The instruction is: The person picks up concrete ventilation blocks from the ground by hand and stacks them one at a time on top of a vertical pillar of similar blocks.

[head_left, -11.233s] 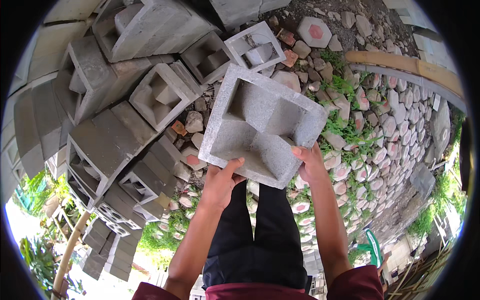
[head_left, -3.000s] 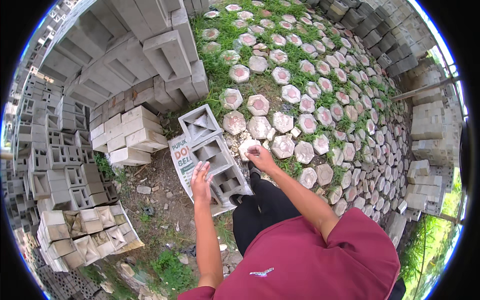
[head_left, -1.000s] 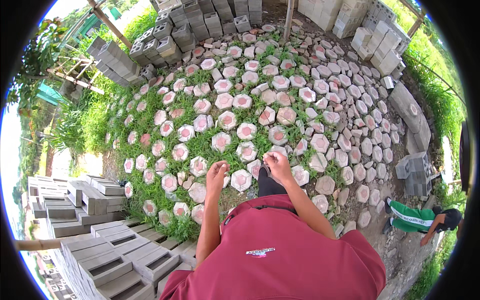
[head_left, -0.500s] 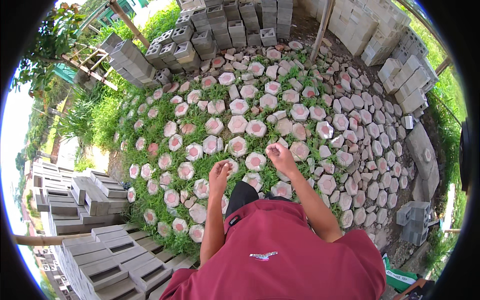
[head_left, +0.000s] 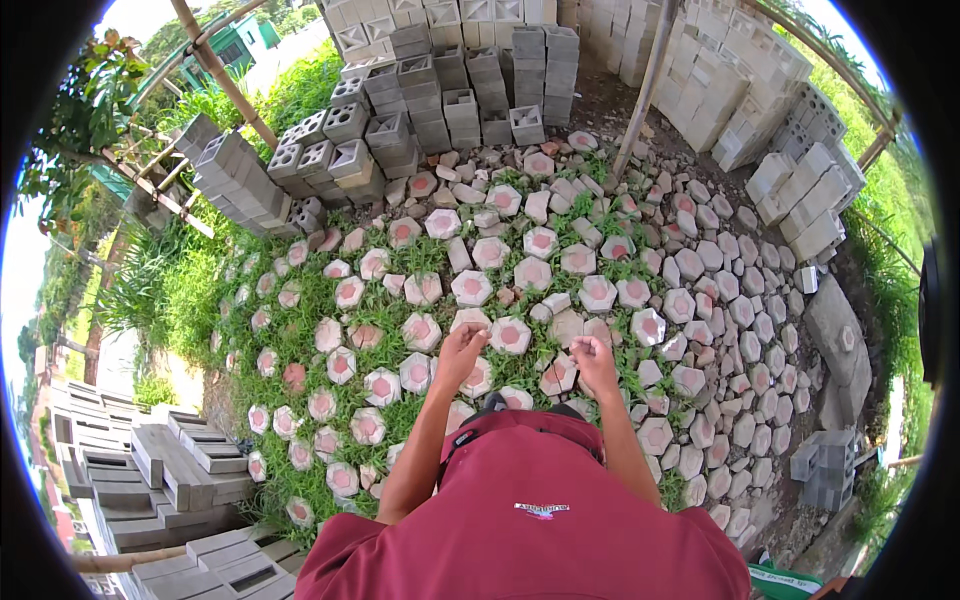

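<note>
Since a moment ago, the right hand (head_left: 594, 365) has swung back lower in the view while the left hand (head_left: 462, 352) has come forward, and the grey hollow blocks (head_left: 420, 105) beyond now stand closer. Both hands hang apart over the ground, in front of the maroon shirt (head_left: 540, 480). Their fingers are curled in and narrow, with nothing visible in them; whether the palms hide anything small, I cannot tell. Nearest lies a hexagonal paver (head_left: 510, 335), pale with a reddish middle, flat on the ground between the hands. Similar pavers spread around it, some half covered by grass (head_left: 300, 340). The hollow blocks stand in stacks well ahead, their rear rows partly hidden by the front ones. The shirt hides most of the legs. Low on the left, long grey blocks (head_left: 185, 465) are cut off by the rim; at lower right, only a strip of green-and-white cloth (head_left: 785, 582) shows.
</note>
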